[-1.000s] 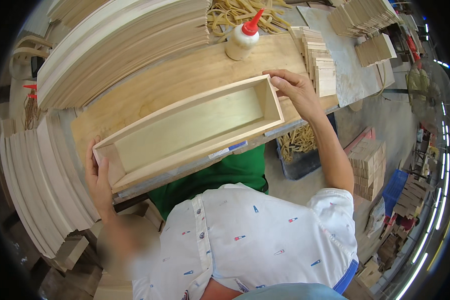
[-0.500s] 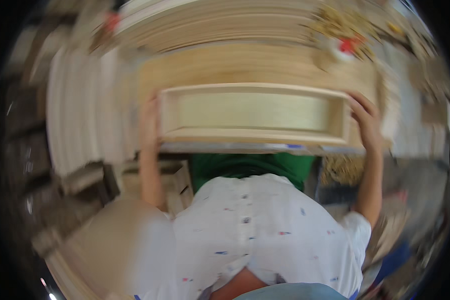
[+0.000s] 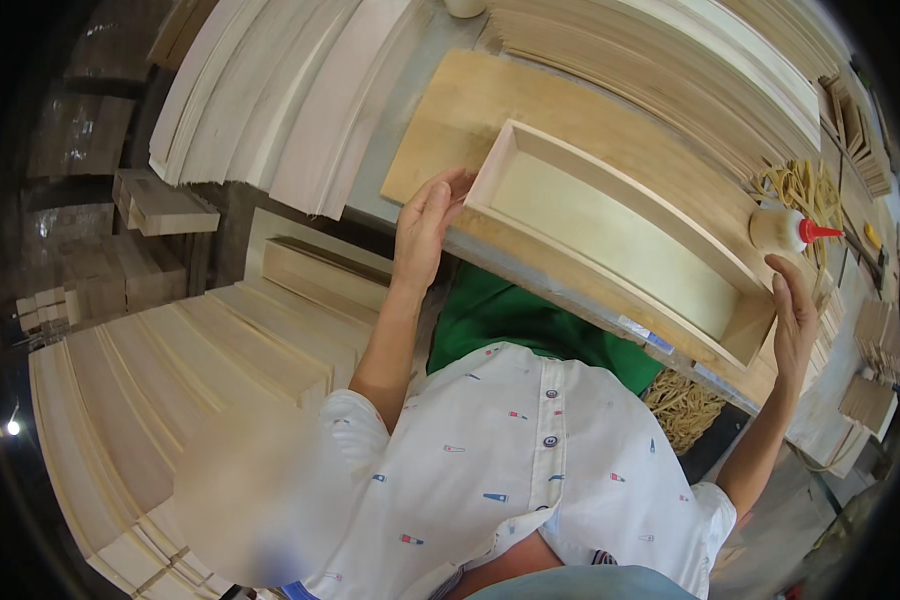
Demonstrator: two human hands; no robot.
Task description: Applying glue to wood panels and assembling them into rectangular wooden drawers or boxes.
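A: What have I got on the head view?

B: I see the box (image 3: 615, 240) on the board (image 3: 450, 110), which lies on the table (image 3: 378, 185). It's open side up, its pale floor showing, and it slants across my picture: left end higher, right end lower, one long side along the table's near edge.

A: How's the left hand (image 3: 428, 225)?

B: It's at the box's left end, fingertips at the outer face. That grip looks loose to me, thumb and fingers apart.

A: And the right hand (image 3: 795, 315)?

B: It's at the other end, fingers up, palm toward the end wall. I read that grip as apart too. Whether either hand is pressing on the wood, I can't tell from here.

A: What's close by?

B: I've got a white bottle (image 3: 776, 230) with a red nozzle just beyond the right end, and tan strips (image 3: 800, 188) heaped behind it. Planks (image 3: 620, 70) are stacked along the far side, panels (image 3: 280, 110) at the left.

A: Lower down?

B: More strips below the table, right of the green cloth (image 3: 525, 320). A white shirt (image 3: 480, 440) fills the lower middle, and a patch at its left is blurred.
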